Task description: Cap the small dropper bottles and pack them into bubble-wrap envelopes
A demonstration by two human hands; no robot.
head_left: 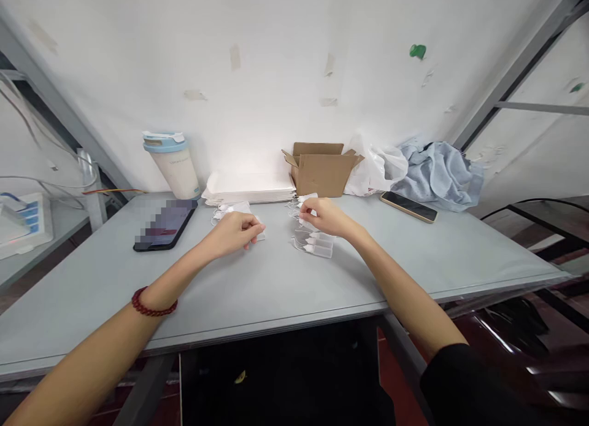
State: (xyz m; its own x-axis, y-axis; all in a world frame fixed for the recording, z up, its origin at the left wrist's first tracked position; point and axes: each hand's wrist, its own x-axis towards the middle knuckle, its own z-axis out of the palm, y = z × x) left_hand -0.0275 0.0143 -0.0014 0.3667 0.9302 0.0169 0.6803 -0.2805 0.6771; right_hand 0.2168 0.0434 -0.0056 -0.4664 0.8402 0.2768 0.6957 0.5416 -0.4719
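Note:
My left hand [235, 232] rests low over the table with thumb and fingers pinched together. Whatever they may hold is hidden, though a bit of white shows just past the fingertips. Behind that hand lie small white pieces [239, 207] with thin loops, partly covered. My right hand [324, 216] has its fingertips closed over a column of small translucent bottles with pointed white tips and thin strings. The nearest bottle [319, 250] lies on its side below the hand. I cannot make out whether a bottle or string is between the right fingers.
A stack of white sheets [251, 186] and an open cardboard box [322, 173] stand at the wall. Left are a cup [177, 168] and a phone [172, 226]. Right are a plastic bag [375, 168], blue cloth [439, 174] and another phone [409, 207].

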